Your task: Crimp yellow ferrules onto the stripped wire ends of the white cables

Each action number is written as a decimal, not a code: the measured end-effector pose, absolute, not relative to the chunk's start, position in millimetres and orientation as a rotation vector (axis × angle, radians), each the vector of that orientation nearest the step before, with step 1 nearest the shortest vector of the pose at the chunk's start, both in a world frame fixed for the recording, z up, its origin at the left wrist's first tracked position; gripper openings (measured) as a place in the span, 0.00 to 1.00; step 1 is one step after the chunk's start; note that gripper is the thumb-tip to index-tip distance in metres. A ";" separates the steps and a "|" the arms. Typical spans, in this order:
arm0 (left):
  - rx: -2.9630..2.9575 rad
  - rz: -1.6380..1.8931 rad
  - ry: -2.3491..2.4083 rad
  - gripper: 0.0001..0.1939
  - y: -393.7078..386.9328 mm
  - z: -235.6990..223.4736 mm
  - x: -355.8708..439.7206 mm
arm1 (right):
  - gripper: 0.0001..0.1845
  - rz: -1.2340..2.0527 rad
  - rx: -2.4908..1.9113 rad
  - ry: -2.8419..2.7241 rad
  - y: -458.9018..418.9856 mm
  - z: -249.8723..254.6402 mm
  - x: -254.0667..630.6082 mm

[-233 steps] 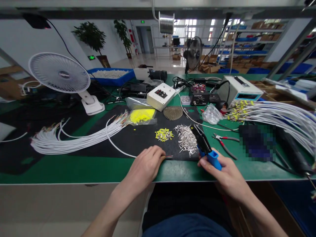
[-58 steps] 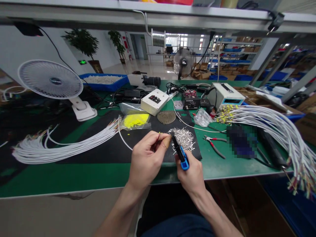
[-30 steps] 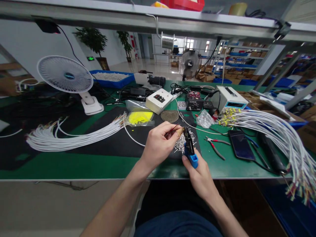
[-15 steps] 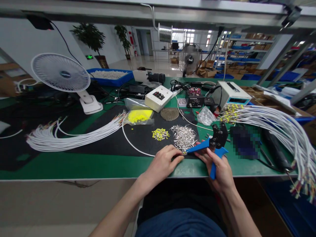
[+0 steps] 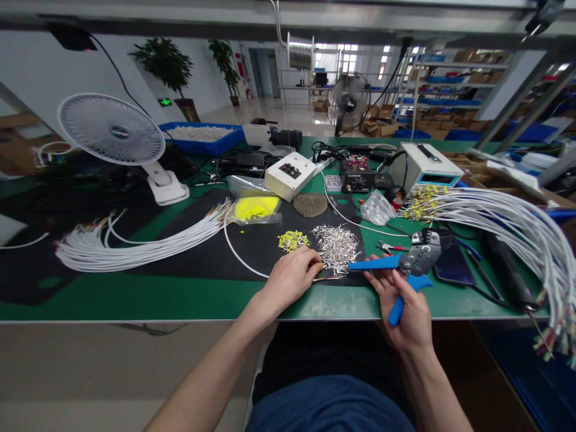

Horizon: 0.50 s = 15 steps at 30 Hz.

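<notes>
Cable (image 5: 245, 264): coloured tip (image 5: 327, 278) now lies exposed toward worktop's (image 5: 337, 305) front edge, apparently no squeeze underway; left hand (image 5: 292, 277) drawn back, pinch untellable; right hand (image 5: 408, 313) loosely curls round pliers (image 5: 413, 260).

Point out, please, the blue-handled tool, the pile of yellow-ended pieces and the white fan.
Blue-handled tool (image 5: 418, 259), head view: its metal head.
Pile of yellow-ended pieces (image 5: 293, 240), head view: its middle.
White fan (image 5: 119, 132), head view: its hub.

An electronics wiring workshop.
A long green-topped workbench (image 5: 346, 305) carries bundles of thin white cables (image 5: 148, 253) and a heap of small silver metal pins (image 5: 337, 245); a silver wire spool (image 5: 300, 53) hangs above it, and beyond it stand pale metal shelves (image 5: 477, 84) loaded with brown cardboard boxes (image 5: 468, 56).
</notes>
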State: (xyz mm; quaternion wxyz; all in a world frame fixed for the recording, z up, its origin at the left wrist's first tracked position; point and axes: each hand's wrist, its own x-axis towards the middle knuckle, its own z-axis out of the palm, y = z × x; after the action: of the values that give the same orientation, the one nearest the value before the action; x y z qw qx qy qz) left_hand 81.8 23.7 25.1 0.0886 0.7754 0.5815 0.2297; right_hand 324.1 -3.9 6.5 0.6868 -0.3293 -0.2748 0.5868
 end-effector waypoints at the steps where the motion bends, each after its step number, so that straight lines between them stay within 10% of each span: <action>1: 2.308 0.686 1.780 0.05 24.2 26.4 77.2 | 0.14 1.315 -0.739 -0.613 -3.4 6.4 324.1; 15: 2.429 0.524 2.026 0.08 26.1 20.8 42.3 | 0.16 1.309 -0.745 -0.599 -1.5 3.0 322.6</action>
State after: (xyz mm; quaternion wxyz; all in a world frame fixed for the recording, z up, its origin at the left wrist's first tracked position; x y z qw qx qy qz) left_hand 42.3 26.1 20.8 -0.0321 0.7572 0.6317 0.1632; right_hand 322.6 -1.5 3.0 0.6892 -0.3329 -0.2678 0.5852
